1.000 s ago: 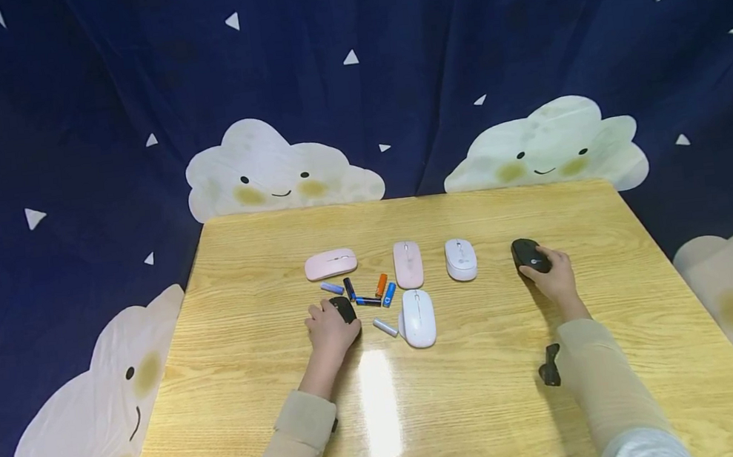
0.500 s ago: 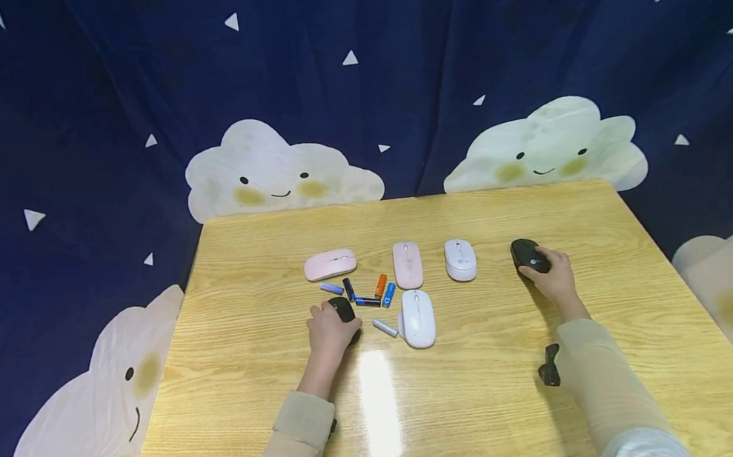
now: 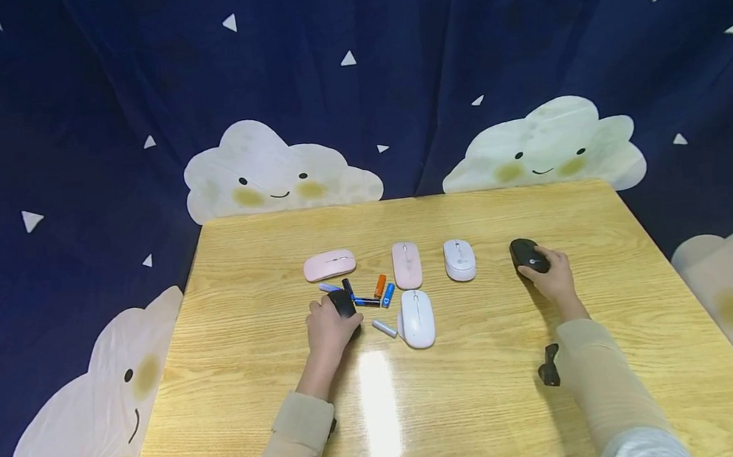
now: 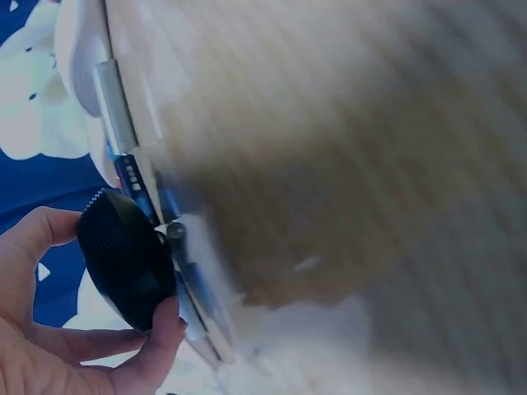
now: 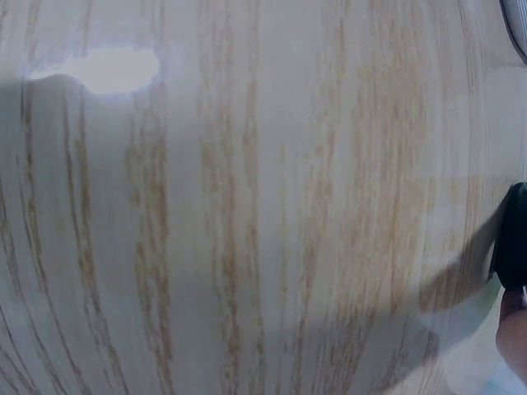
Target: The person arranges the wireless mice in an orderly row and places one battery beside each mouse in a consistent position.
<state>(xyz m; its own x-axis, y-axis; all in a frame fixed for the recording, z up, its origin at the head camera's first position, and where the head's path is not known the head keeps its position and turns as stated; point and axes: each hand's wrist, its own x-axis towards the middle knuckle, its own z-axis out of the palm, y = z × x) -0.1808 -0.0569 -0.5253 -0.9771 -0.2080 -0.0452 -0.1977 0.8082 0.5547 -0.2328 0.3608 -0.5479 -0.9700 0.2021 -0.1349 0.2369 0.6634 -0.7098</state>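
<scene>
My left hand (image 3: pixel 328 328) grips a black computer mouse (image 3: pixel 342 302) by its sides, thumb on the right and fingers on the left. In the left wrist view this mouse (image 4: pixel 123 259) is tilted and held up between thumb and fingers, close by the batteries. Far to the right, my right hand (image 3: pixel 556 277) holds a second black mouse (image 3: pixel 527 255) on the table, thumb at its near left side. Only an edge of that mouse (image 5: pixel 512 239) shows in the right wrist view. Just beyond the left mouse lie a lilac battery (image 3: pixel 329 287) and a black battery (image 3: pixel 347 288).
An orange battery (image 3: pixel 380 285), a blue battery (image 3: pixel 388 295), a dark battery (image 3: pixel 367 302) and a silver battery (image 3: pixel 385 328) lie mid-table. Around them are two pink mice, one lying sideways (image 3: pixel 329 264) and one upright (image 3: pixel 407 265), plus a white mouse (image 3: pixel 418 320) and a pale mouse (image 3: pixel 460 259).
The left hand's mouse has shifted slightly away from the person and now overlaps the ends of the nearby batteries in the head view. My right hand and its mouse stay put.
</scene>
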